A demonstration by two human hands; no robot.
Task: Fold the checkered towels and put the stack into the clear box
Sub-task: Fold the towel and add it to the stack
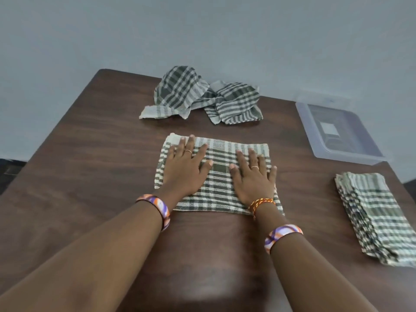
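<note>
Brown wood-grain desk (90, 176) carries everything here, with a plain grey wall behind it. A checkered towel (221, 190), green and cream, lies spread flat in the middle of the desk, near the person's edge. Both hands rest on it, palms down. The left hand (185, 170) lies on the towel's left half with its fingers splayed wide and pointing away from the person; its grip is fully open and holds nothing, only pressing on the cloth. The right hand (253, 176) lies on the right half the same way, fingers spread, flat on the fabric, with nothing held. The two thumbs point toward each other over the towel's centre and do not touch. Each hand wears a thin ring, each wrist a purple, orange and white bangle, and the right wrist also has an orange thread band.

Beyond the flat towel, toward the wall, sits a crumpled pile (200, 96) of unfolded checkered towels, apart from the flat one. At the right edge of the desk, near the person, lies a stack (378, 216) of folded towels with its layered edges facing left. Behind the stack, well apart from it, stands the clear box (315, 131), open at the top; its inside shows only a pale label on the bottom.
</note>
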